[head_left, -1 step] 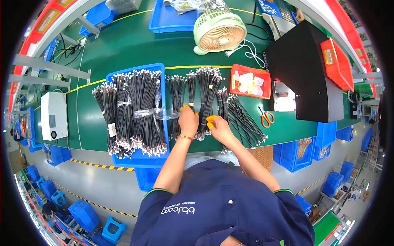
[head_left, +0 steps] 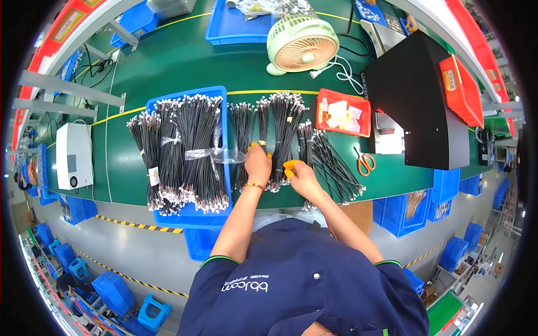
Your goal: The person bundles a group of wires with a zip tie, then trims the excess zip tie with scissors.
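Note:
Both my hands have yellow coverings on the fingertips. My left hand (head_left: 259, 167) is closed round the lower part of a thin bundle of black cables (head_left: 263, 120) with a pale band on it. To its right lies a thicker cable bundle (head_left: 284, 126), its white connectors fanned out at the far end. My right hand (head_left: 304, 180) is at that bundle's right side, thumb and fingers pinched together; what they hold, if anything, is too small to make out. Another loose bundle (head_left: 242, 126) lies left of my left hand. More black cables (head_left: 335, 165) spread out right of my right hand.
A blue tray (head_left: 225, 101) on the left holds several thick cable bundles, some wrapped in clear plastic. Orange-handled scissors (head_left: 366, 163), a red bin (head_left: 343, 130) with paper slips and a large black box (head_left: 426, 106) stand right. A green fan (head_left: 302, 42) is behind.

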Motion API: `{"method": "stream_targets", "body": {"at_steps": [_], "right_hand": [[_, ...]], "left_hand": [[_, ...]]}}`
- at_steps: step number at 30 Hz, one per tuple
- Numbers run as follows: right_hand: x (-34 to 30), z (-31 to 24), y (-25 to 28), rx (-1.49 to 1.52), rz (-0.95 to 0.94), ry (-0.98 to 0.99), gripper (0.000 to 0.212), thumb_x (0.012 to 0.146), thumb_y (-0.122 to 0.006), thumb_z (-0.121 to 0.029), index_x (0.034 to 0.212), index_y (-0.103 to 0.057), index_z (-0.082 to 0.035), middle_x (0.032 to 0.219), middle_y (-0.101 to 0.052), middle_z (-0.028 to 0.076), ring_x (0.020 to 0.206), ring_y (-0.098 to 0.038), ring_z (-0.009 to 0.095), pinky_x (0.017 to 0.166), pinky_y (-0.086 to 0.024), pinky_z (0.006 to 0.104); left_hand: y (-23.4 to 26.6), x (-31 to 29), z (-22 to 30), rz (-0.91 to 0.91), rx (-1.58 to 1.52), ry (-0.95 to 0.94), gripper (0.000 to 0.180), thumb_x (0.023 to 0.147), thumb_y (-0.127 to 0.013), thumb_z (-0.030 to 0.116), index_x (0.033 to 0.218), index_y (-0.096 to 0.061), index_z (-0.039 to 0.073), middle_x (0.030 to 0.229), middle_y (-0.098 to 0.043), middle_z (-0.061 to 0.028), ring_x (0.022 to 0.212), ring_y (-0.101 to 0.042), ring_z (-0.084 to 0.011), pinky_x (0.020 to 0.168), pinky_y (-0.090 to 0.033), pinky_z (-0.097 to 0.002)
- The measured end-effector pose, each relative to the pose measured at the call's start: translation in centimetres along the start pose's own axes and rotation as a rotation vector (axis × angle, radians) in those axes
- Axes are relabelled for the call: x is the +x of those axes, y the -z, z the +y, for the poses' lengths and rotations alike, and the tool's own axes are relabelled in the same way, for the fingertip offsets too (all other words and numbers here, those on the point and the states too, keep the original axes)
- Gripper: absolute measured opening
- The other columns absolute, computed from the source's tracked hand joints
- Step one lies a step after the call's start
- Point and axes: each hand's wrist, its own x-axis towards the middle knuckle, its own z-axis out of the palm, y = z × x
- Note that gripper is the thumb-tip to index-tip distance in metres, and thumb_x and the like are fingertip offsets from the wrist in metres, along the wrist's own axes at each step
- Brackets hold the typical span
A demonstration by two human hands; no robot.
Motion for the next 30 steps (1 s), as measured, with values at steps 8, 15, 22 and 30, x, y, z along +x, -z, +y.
{"method": "stream_targets", "body": {"at_steps": [8,15,22,30], "right_hand": [[-2.3,0.5,3.9,0.337,0.035,-0.151,0.022,0.077,-0.045,0.001,0.097,-0.055,0.003,0.085,-0.060,0.010,0.073,-0.057,0.013,0.067,-0.045,0.0239],[-4.5,-9.7,6.1,0.691,-0.106,0.046,0.021,0.085,-0.045,-0.005,0.104,-0.051,0.001,0.092,-0.058,0.007,0.079,-0.055,0.011,0.073,-0.045,0.0228],[-7.7,-14.2,7.3,0.791,-0.403,0.129,0.045,0.083,-0.049,-0.010,0.123,-0.030,0.001,0.104,-0.049,0.007,0.093,-0.047,0.011,0.083,-0.038,0.0260],[-9.1,-14.1,6.8,0.513,-0.578,-0.079,0.019,0.082,-0.049,-0.014,0.090,-0.050,0.003,0.069,-0.058,0.008,0.064,-0.057,0.013,0.058,-0.045,0.0259]], "left_hand": [[8.4,-1.6,2.2,-0.125,-1.210,0.221,0.019,0.076,-0.055,0.000,0.093,-0.049,-0.004,0.081,-0.057,-0.0093,0.067,-0.058,-0.0154,0.057,-0.048,-0.0239],[17.9,-6.7,5.8,-0.545,-1.851,0.138,0.021,0.083,-0.047,0.006,0.102,-0.049,-0.002,0.089,-0.059,-0.0134,0.075,-0.061,-0.0209,0.068,-0.052,-0.0331],[19.2,-7.8,6.7,-0.681,-2.039,0.070,0.031,0.086,-0.044,0.012,0.113,-0.043,-0.003,0.095,-0.058,-0.0150,0.081,-0.060,-0.0240,0.077,-0.049,-0.0361],[19.1,-7.6,6.7,-0.885,-2.140,0.001,0.036,0.085,-0.043,0.013,0.117,-0.040,-0.004,0.099,-0.055,-0.0159,0.088,-0.056,-0.0279,0.081,-0.044,-0.0377]]}}
